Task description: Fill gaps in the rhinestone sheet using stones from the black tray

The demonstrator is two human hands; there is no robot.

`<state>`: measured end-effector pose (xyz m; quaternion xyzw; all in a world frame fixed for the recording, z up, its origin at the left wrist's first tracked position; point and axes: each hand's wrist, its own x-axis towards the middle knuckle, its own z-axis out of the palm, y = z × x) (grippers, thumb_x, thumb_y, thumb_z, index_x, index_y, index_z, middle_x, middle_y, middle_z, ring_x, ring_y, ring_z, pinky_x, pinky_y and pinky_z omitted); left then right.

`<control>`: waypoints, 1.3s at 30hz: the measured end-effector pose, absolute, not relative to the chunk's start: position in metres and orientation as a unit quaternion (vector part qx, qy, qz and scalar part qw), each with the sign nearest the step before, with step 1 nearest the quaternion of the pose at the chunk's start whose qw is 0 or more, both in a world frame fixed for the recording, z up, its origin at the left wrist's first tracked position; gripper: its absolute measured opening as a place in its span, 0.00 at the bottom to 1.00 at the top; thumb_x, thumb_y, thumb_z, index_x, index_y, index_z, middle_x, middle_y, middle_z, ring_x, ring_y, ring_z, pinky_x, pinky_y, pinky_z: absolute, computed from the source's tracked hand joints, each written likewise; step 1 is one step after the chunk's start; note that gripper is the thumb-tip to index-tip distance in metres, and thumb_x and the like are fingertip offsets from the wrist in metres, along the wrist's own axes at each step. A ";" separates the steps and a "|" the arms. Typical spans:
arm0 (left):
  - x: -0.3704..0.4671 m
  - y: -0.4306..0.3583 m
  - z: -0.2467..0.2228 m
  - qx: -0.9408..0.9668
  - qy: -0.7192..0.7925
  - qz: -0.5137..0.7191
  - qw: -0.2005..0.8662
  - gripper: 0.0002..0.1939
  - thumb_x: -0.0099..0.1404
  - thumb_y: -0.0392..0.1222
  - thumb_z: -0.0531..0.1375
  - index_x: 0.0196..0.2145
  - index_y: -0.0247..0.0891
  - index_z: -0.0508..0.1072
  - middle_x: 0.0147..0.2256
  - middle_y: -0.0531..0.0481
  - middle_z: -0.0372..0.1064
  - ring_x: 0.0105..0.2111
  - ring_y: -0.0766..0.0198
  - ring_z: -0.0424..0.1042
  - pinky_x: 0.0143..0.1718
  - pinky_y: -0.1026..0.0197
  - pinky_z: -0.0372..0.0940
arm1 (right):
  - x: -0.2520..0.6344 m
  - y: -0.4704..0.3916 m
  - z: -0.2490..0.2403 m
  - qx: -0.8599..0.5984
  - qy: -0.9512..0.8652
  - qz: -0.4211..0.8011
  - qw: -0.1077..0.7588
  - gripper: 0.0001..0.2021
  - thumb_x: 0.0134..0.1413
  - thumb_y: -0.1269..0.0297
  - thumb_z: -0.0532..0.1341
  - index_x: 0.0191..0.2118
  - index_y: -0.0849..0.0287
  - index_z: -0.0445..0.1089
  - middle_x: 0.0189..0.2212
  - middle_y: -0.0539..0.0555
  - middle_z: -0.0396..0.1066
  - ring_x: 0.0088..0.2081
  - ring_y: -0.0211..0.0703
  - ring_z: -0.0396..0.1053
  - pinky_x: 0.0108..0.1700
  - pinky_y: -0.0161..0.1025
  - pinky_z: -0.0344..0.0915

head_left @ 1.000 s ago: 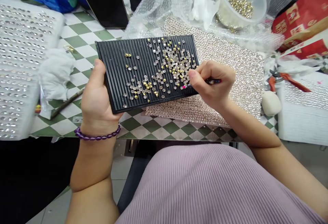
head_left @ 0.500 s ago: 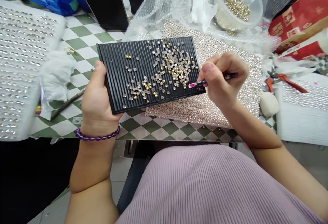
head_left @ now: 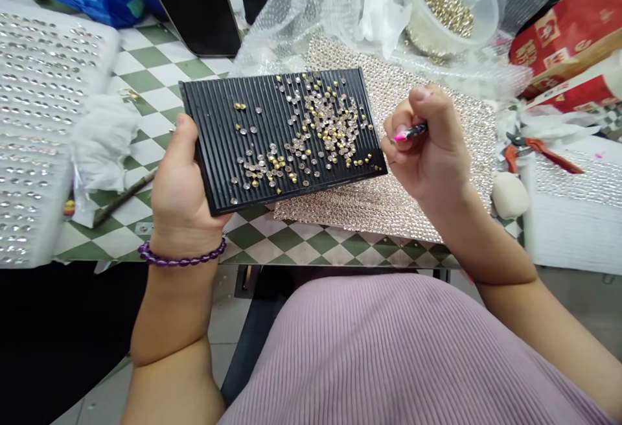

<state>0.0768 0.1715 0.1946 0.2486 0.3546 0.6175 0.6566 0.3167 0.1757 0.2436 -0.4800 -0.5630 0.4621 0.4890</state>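
My left hand grips the left end of a black ridged tray, thumb along its edge and the other fingers hidden beneath. Loose rhinestones, some clear side up and some gold side up, are scattered over the grooves, thickest toward the right. Just off the tray's right edge, my right hand is closed around a thin dark pen-like tool with a bright pink tip. That tip points left and is clear of the tray. Under the tray and right hand lies a sheet covered in rhinestones.
A plastic tub of gold-backed stones stands at the back right amid bubble wrap. Orange-handled pliers and a whitish lump lie to the right. At the left is a white board with rows of gems, beside crumpled tissue.
My right hand has lifted away from the tray's lower right corner and turned, taking the pink-tipped tool up and right. Several stones near that corner have shifted. The tray has moved slightly left.
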 end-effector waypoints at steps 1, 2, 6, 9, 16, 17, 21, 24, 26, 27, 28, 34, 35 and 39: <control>0.077 0.171 0.195 0.244 0.358 0.617 0.657 0.18 0.71 0.44 0.43 0.44 0.28 0.65 0.46 0.42 0.67 0.61 0.55 0.53 0.61 0.46 0.49 | 0.316 0.175 0.242 -0.480 -0.561 0.450 0.503 0.25 0.53 0.46 0.56 0.24 0.56 0.42 0.18 0.45 0.54 0.16 0.26 0.52 0.14 0.29 0.50; 0.077 0.171 0.195 0.243 0.362 0.618 0.655 0.18 0.71 0.45 0.43 0.43 0.29 0.66 0.46 0.43 0.67 0.61 0.56 0.54 0.61 0.46 0.50 | 0.316 0.173 0.241 -0.479 -0.560 0.435 0.517 0.24 0.54 0.48 0.57 0.24 0.56 0.41 0.18 0.44 0.55 0.16 0.26 0.53 0.13 0.29 0.49; 0.076 0.171 0.195 0.271 0.368 0.611 0.647 0.18 0.71 0.44 0.41 0.45 0.31 0.66 0.44 0.48 0.69 0.61 0.60 0.54 0.61 0.43 0.50 | 0.319 0.154 0.234 -0.471 -0.591 0.351 0.552 0.21 0.54 0.59 0.60 0.21 0.58 0.46 0.17 0.45 0.60 0.15 0.26 0.55 0.14 0.28 0.50; 0.075 0.171 0.195 0.290 0.353 0.617 0.641 0.19 0.72 0.43 0.40 0.46 0.31 0.65 0.43 0.49 0.70 0.60 0.61 0.55 0.61 0.42 0.49 | 0.324 0.136 0.225 -0.487 -0.641 0.283 0.521 0.18 0.53 0.66 0.61 0.18 0.60 0.52 0.17 0.46 0.60 0.18 0.27 0.58 0.18 0.30 0.55; 0.077 0.173 0.196 0.250 0.361 0.636 0.635 0.19 0.71 0.45 0.40 0.42 0.32 0.66 0.50 0.47 0.66 0.57 0.58 0.61 0.62 0.48 0.50 | 0.330 0.121 0.207 -0.508 -0.742 0.206 0.387 0.17 0.51 0.72 0.60 0.17 0.61 0.54 0.16 0.46 0.59 0.20 0.27 0.59 0.21 0.30 0.53; 0.078 0.172 0.196 0.247 0.364 0.637 0.633 0.19 0.71 0.45 0.40 0.42 0.32 0.65 0.50 0.46 0.66 0.57 0.58 0.61 0.62 0.48 0.51 | 0.330 0.121 0.206 -0.506 -0.749 0.196 0.381 0.17 0.52 0.71 0.60 0.17 0.61 0.54 0.16 0.46 0.60 0.20 0.27 0.59 0.22 0.30 0.53; 0.076 0.172 0.195 0.240 0.367 0.638 0.634 0.19 0.71 0.45 0.41 0.42 0.32 0.65 0.51 0.46 0.64 0.58 0.58 0.60 0.62 0.49 0.51 | 0.328 0.121 0.204 -0.490 -0.777 0.171 0.357 0.17 0.52 0.71 0.59 0.17 0.62 0.54 0.18 0.46 0.62 0.21 0.27 0.60 0.23 0.30 0.54; 0.075 0.173 0.195 0.244 0.367 0.634 0.635 0.19 0.71 0.45 0.40 0.42 0.31 0.65 0.50 0.46 0.65 0.58 0.59 0.60 0.62 0.50 0.51 | 0.327 0.122 0.204 -0.487 -0.782 0.164 0.353 0.17 0.52 0.72 0.58 0.17 0.62 0.53 0.17 0.46 0.62 0.21 0.27 0.60 0.23 0.30 0.53; 0.074 0.173 0.194 0.249 0.371 0.630 0.635 0.19 0.71 0.45 0.40 0.42 0.31 0.65 0.49 0.46 0.66 0.57 0.59 0.60 0.62 0.50 0.52 | 0.328 0.122 0.204 -0.490 -0.772 0.167 0.368 0.17 0.52 0.72 0.59 0.18 0.61 0.53 0.17 0.46 0.61 0.21 0.27 0.60 0.23 0.29 0.53; 0.074 0.173 0.194 0.253 0.372 0.628 0.635 0.19 0.71 0.45 0.40 0.42 0.32 0.65 0.49 0.47 0.67 0.57 0.60 0.61 0.62 0.50 0.52 | 0.328 0.122 0.205 -0.491 -0.770 0.168 0.371 0.17 0.52 0.72 0.59 0.18 0.62 0.53 0.17 0.46 0.61 0.21 0.27 0.61 0.23 0.29 0.54; 0.074 0.173 0.194 0.257 0.372 0.626 0.635 0.20 0.71 0.45 0.39 0.42 0.32 0.65 0.49 0.47 0.67 0.57 0.60 0.61 0.62 0.49 0.52 | 0.328 0.122 0.205 -0.490 -0.771 0.168 0.370 0.17 0.52 0.72 0.59 0.18 0.62 0.53 0.17 0.46 0.61 0.21 0.27 0.61 0.23 0.29 0.54; 0.074 0.173 0.194 0.269 0.357 0.625 0.640 0.20 0.71 0.46 0.40 0.43 0.31 0.65 0.46 0.48 0.69 0.56 0.60 0.62 0.61 0.49 0.52 | 0.331 0.122 0.206 -0.492 -0.769 0.160 0.376 0.17 0.51 0.73 0.60 0.17 0.62 0.53 0.17 0.46 0.61 0.20 0.27 0.59 0.21 0.29 0.52; 0.074 0.173 0.194 0.270 0.354 0.624 0.642 0.20 0.71 0.46 0.40 0.43 0.31 0.65 0.45 0.48 0.69 0.56 0.60 0.62 0.61 0.49 0.52 | 0.331 0.122 0.206 -0.492 -0.767 0.157 0.379 0.17 0.51 0.73 0.60 0.17 0.62 0.53 0.16 0.46 0.61 0.20 0.27 0.59 0.21 0.29 0.51; 0.073 0.173 0.193 0.271 0.367 0.623 0.635 0.20 0.71 0.45 0.40 0.42 0.31 0.65 0.44 0.49 0.69 0.57 0.60 0.61 0.61 0.47 0.52 | 0.332 0.122 0.205 -0.492 -0.779 0.175 0.348 0.17 0.51 0.73 0.60 0.17 0.62 0.54 0.17 0.47 0.62 0.20 0.26 0.59 0.22 0.29 0.53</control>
